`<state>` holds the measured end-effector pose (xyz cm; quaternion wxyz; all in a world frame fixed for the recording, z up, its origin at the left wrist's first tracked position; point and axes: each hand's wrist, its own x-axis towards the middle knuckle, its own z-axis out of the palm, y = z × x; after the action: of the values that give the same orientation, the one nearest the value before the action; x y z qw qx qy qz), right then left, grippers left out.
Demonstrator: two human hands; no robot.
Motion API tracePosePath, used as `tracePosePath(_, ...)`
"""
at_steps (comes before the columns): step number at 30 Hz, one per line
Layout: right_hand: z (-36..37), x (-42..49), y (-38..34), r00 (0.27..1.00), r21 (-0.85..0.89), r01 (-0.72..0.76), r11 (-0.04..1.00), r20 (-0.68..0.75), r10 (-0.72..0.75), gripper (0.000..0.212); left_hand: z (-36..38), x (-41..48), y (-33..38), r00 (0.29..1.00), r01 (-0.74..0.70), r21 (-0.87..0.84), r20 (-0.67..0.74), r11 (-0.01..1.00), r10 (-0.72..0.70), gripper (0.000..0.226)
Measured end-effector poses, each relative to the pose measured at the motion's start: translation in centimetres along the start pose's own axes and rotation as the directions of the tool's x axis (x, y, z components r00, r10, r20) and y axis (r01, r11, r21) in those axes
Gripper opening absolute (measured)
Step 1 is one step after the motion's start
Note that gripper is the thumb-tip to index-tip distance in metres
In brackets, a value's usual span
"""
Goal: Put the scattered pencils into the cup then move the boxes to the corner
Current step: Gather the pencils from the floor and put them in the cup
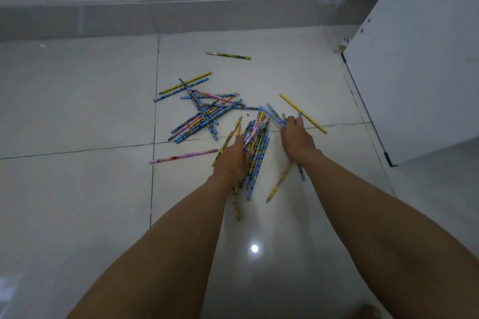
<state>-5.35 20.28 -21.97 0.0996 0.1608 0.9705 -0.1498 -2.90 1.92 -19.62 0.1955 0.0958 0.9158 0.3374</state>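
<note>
Many coloured pencils lie scattered on the white tiled floor. A crossed pile of pencils (204, 111) sits ahead of me. My left hand (232, 158) is closed around a bundle of pencils (256, 142) that points away from me. My right hand (295, 137) grips a few blue pencils (272, 112), blurred by motion, with more sticking out behind its wrist. Loose ones lie apart: a pink pencil (184, 156) at the left, a yellow pencil (303, 113) at the right, a green pencil (228, 55) farther off. No cup and no boxes are in view.
A grey wall base (155, 21) runs along the far side. A white cabinet door (414, 59) stands open at the right, its lower edge close to the floor. Dark grout lines cross the tiles.
</note>
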Motion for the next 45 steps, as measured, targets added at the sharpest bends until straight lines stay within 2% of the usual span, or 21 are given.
tracePosePath(3,-0.1,-0.4,1.0,0.971,0.167,-0.239,0.956,0.019,0.24,0.034,0.1,0.0,0.5,1.0,-0.011,-0.001,0.019,1.0,0.011,0.031)
tracePosePath(7,0.2,-1.2,2.6,0.914,0.28,-0.404,0.871,0.096,0.393,0.041,0.5,-0.1,0.6,1.0,0.002,0.019,-0.003,1.0,-0.002,0.03)
tracePosePath(9,0.3,-1.4,3.0,0.9,0.302,-0.435,0.848,0.124,0.418,0.043,0.6,0.0,0.6,1.0,0.004,0.014,-0.007,1.0,-0.004,0.03)
tracePosePath(14,0.5,-1.7,3.1,0.879,0.255,-0.477,0.841,0.142,0.456,0.035,0.7,-0.2,0.4,1.0,0.002,0.016,0.0,1.0,-0.002,0.032)
tracePosePath(21,0.6,-3.8,3.4,0.834,0.356,-0.54,0.763,0.105,0.542,0.032,1.0,-0.4,0.6,0.999,-0.011,0.014,0.03,1.0,0.011,0.03)
tracePosePath(24,1.7,-5.9,2.8,0.833,0.433,-0.536,0.725,0.132,0.537,0.035,1.1,-0.3,0.9,0.999,-0.012,0.024,0.034,1.0,0.012,0.029)
tracePosePath(28,3.3,-7.5,1.4,0.857,0.45,-0.508,0.735,0.182,0.481,0.049,1.5,-0.3,1.1,0.999,-0.007,0.014,0.044,1.0,0.006,0.027)
tracePosePath(32,3.5,-7.3,0.2,0.851,0.455,-0.522,0.721,0.215,0.48,0.055,2.0,-0.2,0.9,0.999,0.009,0.012,0.043,1.0,-0.009,0.027)
tracePosePath(35,2.9,-6.9,-0.4,0.863,0.413,-0.505,0.758,0.208,0.461,0.047,2.2,0.0,0.5,0.999,0.037,-0.058,0.02,0.998,-0.036,0.029)
tracePosePath(38,2.6,-6.3,-1.2,0.881,0.383,-0.473,0.794,0.204,0.426,0.034,2.2,0.4,0.1,0.992,0.066,-0.166,-0.094,0.984,-0.083,0.023)
tracePosePath(40,2.5,-5.9,-1.7,0.885,0.375,-0.466,0.801,0.215,0.414,0.034,2.2,0.8,-0.2,0.982,0.07,-0.219,-0.156,0.973,-0.106,0.016)
tracePosePath(43,2.0,-5.3,-2.2,0.894,0.444,-0.447,0.777,0.243,0.376,0.036,1.5,1.4,-0.1,0.977,0.091,-0.277,-0.162,0.957,-0.14,0.018)
tracePosePath(45,1.6,-4.8,-2.6,0.926,0.493,-0.377,0.784,0.213,0.312,0.035,0.7,1.8,0.1,0.975,0.086,-0.281,-0.173,0.956,-0.139,0.025)
